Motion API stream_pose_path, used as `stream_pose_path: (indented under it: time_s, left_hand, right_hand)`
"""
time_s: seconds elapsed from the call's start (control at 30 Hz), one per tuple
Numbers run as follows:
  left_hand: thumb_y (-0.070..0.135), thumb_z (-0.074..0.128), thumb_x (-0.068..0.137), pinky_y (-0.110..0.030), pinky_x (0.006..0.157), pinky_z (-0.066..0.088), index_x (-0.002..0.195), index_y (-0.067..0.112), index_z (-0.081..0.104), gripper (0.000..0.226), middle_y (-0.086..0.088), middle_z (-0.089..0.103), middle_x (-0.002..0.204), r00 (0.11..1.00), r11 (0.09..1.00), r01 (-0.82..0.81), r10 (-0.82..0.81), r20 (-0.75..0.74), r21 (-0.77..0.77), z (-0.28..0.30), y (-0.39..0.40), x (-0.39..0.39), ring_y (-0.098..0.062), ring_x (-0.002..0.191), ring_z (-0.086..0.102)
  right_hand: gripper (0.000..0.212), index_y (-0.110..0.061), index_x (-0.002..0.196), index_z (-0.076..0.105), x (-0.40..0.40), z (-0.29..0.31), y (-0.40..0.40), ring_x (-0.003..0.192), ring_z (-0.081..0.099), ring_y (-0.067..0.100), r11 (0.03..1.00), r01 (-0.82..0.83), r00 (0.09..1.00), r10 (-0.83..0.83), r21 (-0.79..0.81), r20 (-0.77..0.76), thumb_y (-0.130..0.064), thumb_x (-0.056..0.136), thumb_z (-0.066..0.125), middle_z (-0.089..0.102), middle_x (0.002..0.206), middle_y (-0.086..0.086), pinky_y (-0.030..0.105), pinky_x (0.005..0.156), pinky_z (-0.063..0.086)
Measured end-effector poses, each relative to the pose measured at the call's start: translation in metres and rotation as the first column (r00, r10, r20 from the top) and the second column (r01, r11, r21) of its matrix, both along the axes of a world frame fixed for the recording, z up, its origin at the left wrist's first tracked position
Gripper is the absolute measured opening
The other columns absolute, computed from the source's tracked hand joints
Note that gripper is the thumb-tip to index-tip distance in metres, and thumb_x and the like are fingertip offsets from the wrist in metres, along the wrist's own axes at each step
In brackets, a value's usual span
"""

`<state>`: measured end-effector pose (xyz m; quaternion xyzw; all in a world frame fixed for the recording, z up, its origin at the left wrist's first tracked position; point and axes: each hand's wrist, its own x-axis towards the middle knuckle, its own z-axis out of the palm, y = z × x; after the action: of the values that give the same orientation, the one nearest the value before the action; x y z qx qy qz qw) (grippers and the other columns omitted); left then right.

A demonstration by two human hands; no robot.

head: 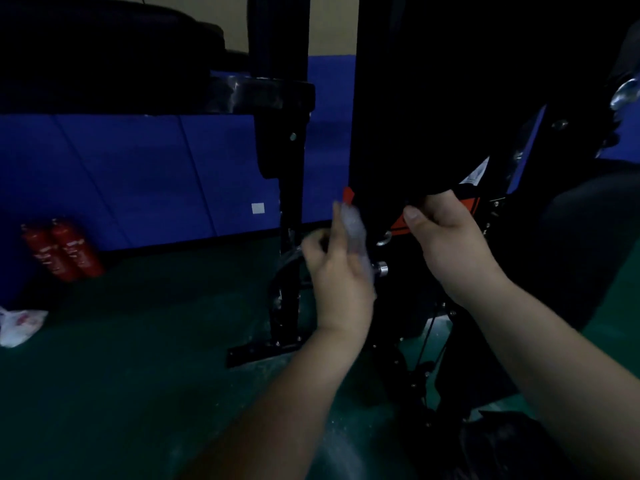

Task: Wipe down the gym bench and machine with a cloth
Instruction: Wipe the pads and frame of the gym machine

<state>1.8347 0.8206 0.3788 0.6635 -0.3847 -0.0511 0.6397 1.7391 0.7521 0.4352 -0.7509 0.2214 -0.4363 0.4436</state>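
Light: dim, motion blur on left hand; fine detail limited.
Left hand (337, 271): holds pale cloth (353, 230) against palm and fingers, raised near lower edge of black pad (433, 116) on machine (287, 209); contact with pad — cannot tell.
Right hand (446, 240): fingers curled round bottom edge of black pad, thumb on front, just beside orange trim (401, 221).
Hands: apart, each clamped on its own thing.
Bench (138, 95): dark padded top at upper left, well apart from cloth, apparently not being wiped now.
Step in hand (judged): wiping pad's lower edge while right hand steadies it.
Technique: keep cloth flat, firm strokes along edge toward orange trim; shift steadying grip to reach covered strip; work round knob (381, 268) — avoid snagging.
Floor (121, 375): green; two red extinguishers (64, 251) at wall, white bag (19, 323) at left edge.
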Motion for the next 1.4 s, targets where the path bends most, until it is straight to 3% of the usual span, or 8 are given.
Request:
stream_pose_path:
  time_s: [0.1, 0.33, 0.53, 0.77, 0.93, 1.03, 1.17, 1.4]
  left_hand:
    - [0.015, 0.047, 0.097, 0.006, 0.08, 0.027, 0.137, 0.016, 0.049, 0.04, 0.018, 0.038, 0.108, 0.999, 0.991, -0.032, 0.03, 0.014, 0.129, -0.03, 0.018, 0.02, -0.008, 0.104, 0.045]
    - [0.026, 0.047, 0.096, -0.004, 0.095, 0.032, 0.136, 0.034, 0.035, 0.043, 0.004, 0.043, 0.117, 0.992, 0.961, -0.012, 0.045, 0.115, -0.277, 0.026, 0.008, 0.002, 0.002, 0.109, 0.047]
    - [0.012, 0.048, 0.098, 0.005, 0.078, 0.029, 0.136, 0.01, 0.05, 0.038, 0.011, 0.04, 0.099, 0.999, 0.997, 0.052, -0.053, 0.011, 0.055, -0.034, 0.013, 0.026, 0.02, 0.087, 0.045]
    - [0.015, 0.052, 0.096, 0.001, 0.091, 0.029, 0.136, 0.015, 0.05, 0.04, 0.003, 0.047, 0.115, 0.954, 0.955, -0.257, 0.275, 0.12, -0.145, -0.01, 0.031, 0.062, 0.018, 0.101, 0.044]
    - [0.043, 0.058, 0.093, -0.038, 0.096, 0.048, 0.11, 0.022, 0.063, 0.028, -0.002, 0.057, 0.107, 0.962, 0.991, -0.059, 0.024, 0.272, 0.12, -0.022, -0.009, 0.069, -0.011, 0.101, 0.057]
    - [0.044, 0.047, 0.097, -0.033, 0.089, 0.044, 0.125, 0.035, 0.051, 0.03, 0.005, 0.047, 0.117, 0.915, 0.963, -0.058, -0.054, 0.399, 0.263, -0.036, 0.001, 0.072, -0.012, 0.103, 0.044]
    - [0.069, 0.061, 0.072, -0.034, 0.071, 0.046, 0.091, 0.014, 0.06, 0.059, 0.0, 0.056, 0.091, 0.919, 0.888, -0.271, 0.124, 0.374, 0.372, -0.065, 0.017, 0.13, -0.017, 0.079, 0.059]
    - [0.016, 0.054, 0.093, -0.017, 0.095, 0.039, 0.134, 0.02, 0.054, 0.041, -0.001, 0.049, 0.117, 0.883, 0.996, -0.035, -0.005, 0.469, 0.077, -0.04, 0.039, 0.101, -0.014, 0.106, 0.049]
  right_hand:
    - [0.047, -0.028, 0.138, 0.04, -0.004, 0.002, -0.001, 0.124, 0.045, -0.007, 0.999, -0.048, 0.998, 0.047, -0.009, -0.041, -0.003, 0.098, 0.045, 0.053, 0.132, -0.017, 0.015, 0.106, 0.035]
    - [0.051, -0.044, 0.124, 0.039, 0.003, -0.002, -0.003, 0.124, 0.046, -0.004, 0.999, -0.03, 0.996, 0.028, -0.024, -0.079, -0.01, 0.092, 0.059, 0.053, 0.128, -0.021, 0.024, 0.107, 0.037]
    - [0.052, -0.038, 0.126, 0.037, 0.005, -0.002, -0.006, 0.117, 0.049, -0.009, 0.999, -0.035, 0.995, 0.035, 0.002, -0.095, -0.01, 0.09, 0.062, 0.053, 0.126, -0.02, 0.013, 0.098, 0.041]
    - [0.053, -0.035, 0.124, 0.036, 0.015, -0.003, -0.009, 0.114, 0.05, -0.003, 1.0, 0.027, 0.985, -0.029, -0.012, -0.171, -0.025, 0.084, 0.07, 0.052, 0.118, -0.022, 0.012, 0.093, 0.041]
    - [0.063, -0.014, 0.125, 0.043, 0.028, -0.008, -0.008, 0.11, 0.055, -0.001, 0.993, 0.111, 0.99, -0.113, -0.028, -0.082, -0.023, 0.075, 0.08, 0.058, 0.115, -0.011, 0.012, 0.093, 0.045]
    - [0.061, -0.015, 0.123, 0.044, 0.028, -0.008, -0.01, 0.108, 0.055, -0.002, 0.992, 0.124, 0.987, -0.127, -0.033, -0.097, -0.025, 0.074, 0.08, 0.056, 0.113, -0.014, 0.011, 0.092, 0.045]
    - [0.056, -0.03, 0.117, 0.041, 0.027, -0.01, -0.01, 0.102, 0.053, -0.014, 0.994, 0.108, 0.99, -0.108, -0.011, -0.09, -0.024, 0.076, 0.079, 0.054, 0.109, -0.023, 0.005, 0.084, 0.044]
    - [0.074, -0.021, 0.134, 0.04, 0.034, -0.038, -0.017, 0.118, 0.054, 0.01, 0.993, 0.105, 0.981, -0.094, 0.059, -0.17, -0.024, 0.072, 0.081, 0.058, 0.124, -0.005, 0.031, 0.104, 0.045]
